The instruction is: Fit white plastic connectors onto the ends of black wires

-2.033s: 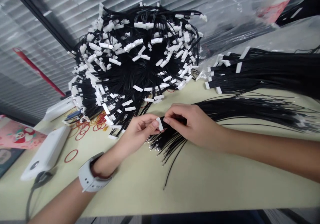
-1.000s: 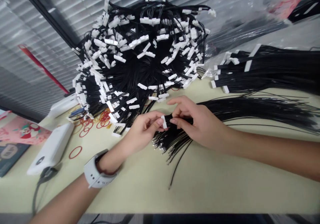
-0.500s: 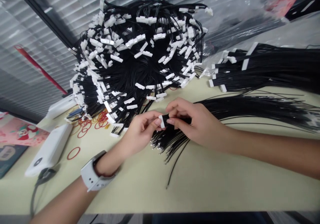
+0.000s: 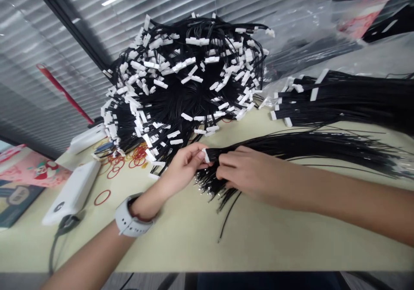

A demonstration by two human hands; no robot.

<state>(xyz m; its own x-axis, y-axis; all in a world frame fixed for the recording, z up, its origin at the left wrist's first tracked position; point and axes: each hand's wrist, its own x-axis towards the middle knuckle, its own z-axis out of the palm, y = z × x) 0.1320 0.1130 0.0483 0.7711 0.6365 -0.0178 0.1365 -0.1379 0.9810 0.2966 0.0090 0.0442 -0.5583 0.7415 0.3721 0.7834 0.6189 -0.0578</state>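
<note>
My left hand, with a white watch on its wrist, pinches a small white connector that has black wires running out of it to the right. Just right of it, my right hand rests palm down with its fingers curled onto the metal-tipped ends of a loose bundle of black wires lying across the table. Whether those fingers grip a wire is hidden.
A tall heap of black wires with white connectors stands behind my hands. More connector-fitted wire bundles lie at the right. Red rubber bands and a white power bank with a cable lie left. Clear plastic bags sit behind.
My right hand has let go of the wires at the connector and dropped down onto the loose wire ends. The left hand still holds the connector.
</note>
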